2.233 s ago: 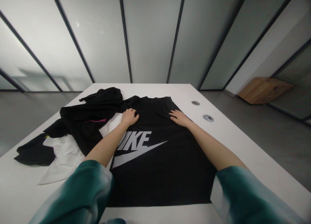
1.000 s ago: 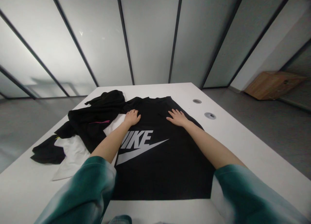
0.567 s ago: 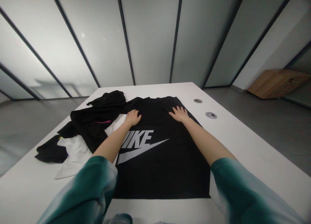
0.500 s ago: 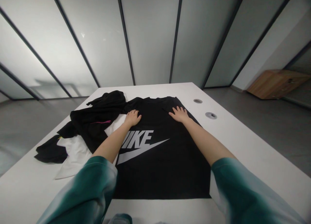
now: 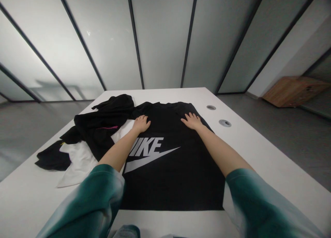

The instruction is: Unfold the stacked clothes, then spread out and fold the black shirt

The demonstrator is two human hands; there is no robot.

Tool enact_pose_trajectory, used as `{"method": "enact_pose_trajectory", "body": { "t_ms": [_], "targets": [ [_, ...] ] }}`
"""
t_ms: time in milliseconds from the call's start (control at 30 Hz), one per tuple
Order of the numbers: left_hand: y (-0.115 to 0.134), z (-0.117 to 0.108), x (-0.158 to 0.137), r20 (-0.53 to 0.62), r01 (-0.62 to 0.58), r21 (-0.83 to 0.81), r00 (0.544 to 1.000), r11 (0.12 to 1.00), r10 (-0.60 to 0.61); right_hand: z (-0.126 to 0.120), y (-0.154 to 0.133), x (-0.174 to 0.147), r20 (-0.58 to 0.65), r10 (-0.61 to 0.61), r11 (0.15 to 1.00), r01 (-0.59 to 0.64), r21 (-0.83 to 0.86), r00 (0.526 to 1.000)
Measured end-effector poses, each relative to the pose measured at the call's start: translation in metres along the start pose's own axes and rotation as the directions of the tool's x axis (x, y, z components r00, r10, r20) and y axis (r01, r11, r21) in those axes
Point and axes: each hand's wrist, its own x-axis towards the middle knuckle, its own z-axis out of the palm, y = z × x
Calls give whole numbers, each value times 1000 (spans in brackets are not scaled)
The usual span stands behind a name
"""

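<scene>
A black T-shirt (image 5: 176, 183) with a large white logo lies spread flat in front of me, its collar at the far side and its hem toward me. My left hand (image 5: 141, 124) rests palm down on its upper left part, fingers stretched out. On the upper right part lies my right hand (image 5: 191, 121), also flat, with the fingers spread. The right sleeve appears folded in over the shirt near that hand. My left forearm hides part of the lettering.
Left of the shirt is a heap of black clothing (image 5: 103, 117), with a white garment (image 5: 79, 160) and a dark piece (image 5: 53, 156) beside it. The white table (image 5: 261, 152) has two round inserts on the right. A wooden cabinet (image 5: 292, 91) stands beyond, right.
The right sleeve now lies flatter near my right hand, which has shifted very slightly right. My left hand stays almost in place. The view has moved a little.
</scene>
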Motion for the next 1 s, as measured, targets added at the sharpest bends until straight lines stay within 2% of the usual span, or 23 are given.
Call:
{"method": "enact_pose_trajectory", "body": {
  "t_ms": [200, 433, 533, 667, 800, 1000],
  "targets": [
    [0, -1, 0, 11, 0, -9, 1000, 1000, 0, -6, -7, -7, 0, 4, 1000, -4, -14, 1000],
    [0, 0, 1, -2, 2, -11, 1000, 1000, -2, -13, -21, -21, -80, -120, 992, 116, -53, 990],
    [-1, 1, 1, -7, 1, -14, 1000, 1000, -1, -10, -26, -25, -48, -148, 988, 146, -40, 988],
    [-2, 2, 1, -18, -3, -10, 1000, 1000, 3, -1, -27, -26, -10, -125, 992, 124, -19, 992],
    [-4, 2, 1, -28, -15, 0, 1000, 1000, 15, -2, -24, -25, -73, -136, 990, 138, 18, 988],
    [-4, 1, 1, -35, -23, -17, 999, 1000, 23, -17, -13, -33, -239, -122, 986, 145, 80, 963]
  ]
}}
